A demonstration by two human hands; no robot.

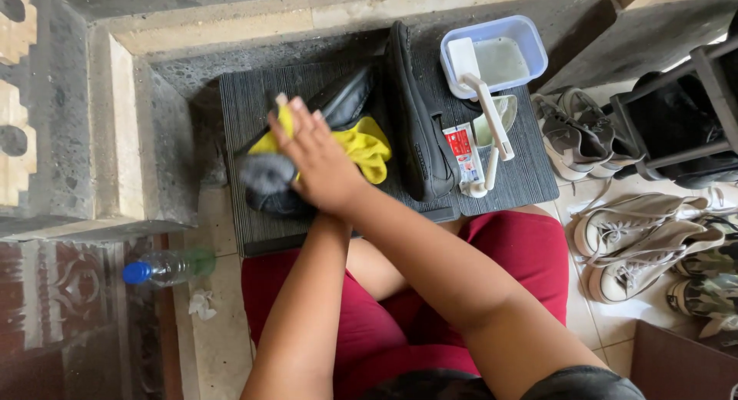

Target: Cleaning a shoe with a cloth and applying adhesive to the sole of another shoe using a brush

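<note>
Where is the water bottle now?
In the head view, the bottle lies on its side at lower left, on the floor beside a crumpled tissue.
</note>
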